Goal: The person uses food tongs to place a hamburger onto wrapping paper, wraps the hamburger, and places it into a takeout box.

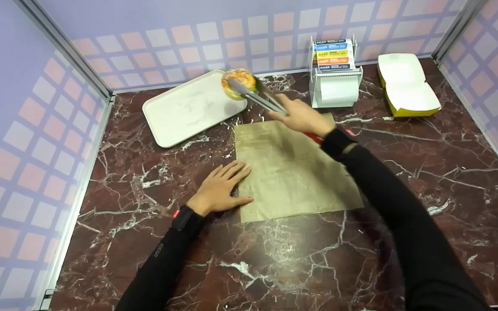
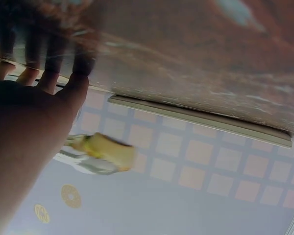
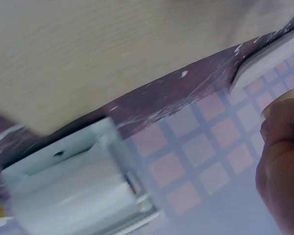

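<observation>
My right hand [image 1: 303, 115] grips metal tongs [image 1: 263, 100]. Between the tongs' ends is a round bun [image 1: 241, 80] with a browned yellow-orange top, raised over the right end of a white tray [image 1: 193, 108]. In the left wrist view the bun [image 2: 110, 151] shows its pale side, blurred. A sheet of brown paper [image 1: 292, 172] lies flat on the table, partly beneath the right forearm. My left hand [image 1: 219, 188] rests on the table with fingers extended, fingertips and thumb at the paper's left edge. The right hand [image 3: 286, 156] partly appears in the right wrist view, tongs mostly hidden there.
Behind the paper stands a white dispenser [image 1: 335, 93] with a paper roll and colourful labels. An open yellow box [image 1: 411, 93] with a white inside sits at the back right. Tiled-pattern walls [image 1: 257, 30] border the dark marbled table [image 1: 167, 181]. Small crumbs lie near the tray.
</observation>
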Tool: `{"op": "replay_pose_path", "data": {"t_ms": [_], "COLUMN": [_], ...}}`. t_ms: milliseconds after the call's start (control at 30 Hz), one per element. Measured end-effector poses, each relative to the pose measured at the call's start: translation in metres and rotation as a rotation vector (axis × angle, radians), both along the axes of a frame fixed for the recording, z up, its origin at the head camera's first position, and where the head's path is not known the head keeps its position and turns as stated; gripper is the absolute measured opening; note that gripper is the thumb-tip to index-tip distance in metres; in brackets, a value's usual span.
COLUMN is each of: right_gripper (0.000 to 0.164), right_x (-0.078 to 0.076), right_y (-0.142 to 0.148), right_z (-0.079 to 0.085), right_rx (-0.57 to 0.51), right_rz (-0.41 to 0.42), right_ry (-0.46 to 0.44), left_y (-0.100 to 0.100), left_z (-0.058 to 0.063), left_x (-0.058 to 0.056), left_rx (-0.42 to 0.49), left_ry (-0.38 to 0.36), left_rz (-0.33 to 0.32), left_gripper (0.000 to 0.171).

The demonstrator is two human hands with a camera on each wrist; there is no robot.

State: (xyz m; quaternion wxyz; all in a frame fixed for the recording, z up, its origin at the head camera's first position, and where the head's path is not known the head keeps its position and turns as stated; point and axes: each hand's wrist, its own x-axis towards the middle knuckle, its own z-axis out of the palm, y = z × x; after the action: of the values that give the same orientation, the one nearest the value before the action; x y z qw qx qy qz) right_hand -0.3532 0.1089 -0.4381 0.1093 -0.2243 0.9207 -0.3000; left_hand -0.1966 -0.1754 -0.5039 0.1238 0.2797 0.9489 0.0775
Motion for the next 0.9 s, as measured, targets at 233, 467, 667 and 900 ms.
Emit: {"op": "replay_pose_path", "data": {"t_ms": [233, 467, 667, 900], "right_gripper": [0.065, 0.066, 0.06, 0.063], "right_x": [0.034, 0.087, 0.129, 0.154], "right_y": [0.064, 0.113, 0.141, 0.154], "right_z": [0.002, -0.012, -0.023, -0.036], "right_rx": [0.033, 0.027, 0.047, 0.107], "right_rz": [0.013, 0.025, 0.067, 0.083], "right_ry": [0.131, 0.074, 0.087, 0.073], "left_y": [-0.001, -0.001, 0.0, -0.002], "left_z": [-0.003, -0.003, -0.004, -0.003], "left_x": [0.0, -0.002, -0.003, -0.001], "left_rx": [-0.004, 0.01, 0.024, 0.022], "left_ry": [-0.003, 0.013, 0.005, 0.01], "left_rz": [0.009, -0.003, -0.006, -0.009], "left_gripper": [0.091, 0.09, 0.091, 0.09]}}
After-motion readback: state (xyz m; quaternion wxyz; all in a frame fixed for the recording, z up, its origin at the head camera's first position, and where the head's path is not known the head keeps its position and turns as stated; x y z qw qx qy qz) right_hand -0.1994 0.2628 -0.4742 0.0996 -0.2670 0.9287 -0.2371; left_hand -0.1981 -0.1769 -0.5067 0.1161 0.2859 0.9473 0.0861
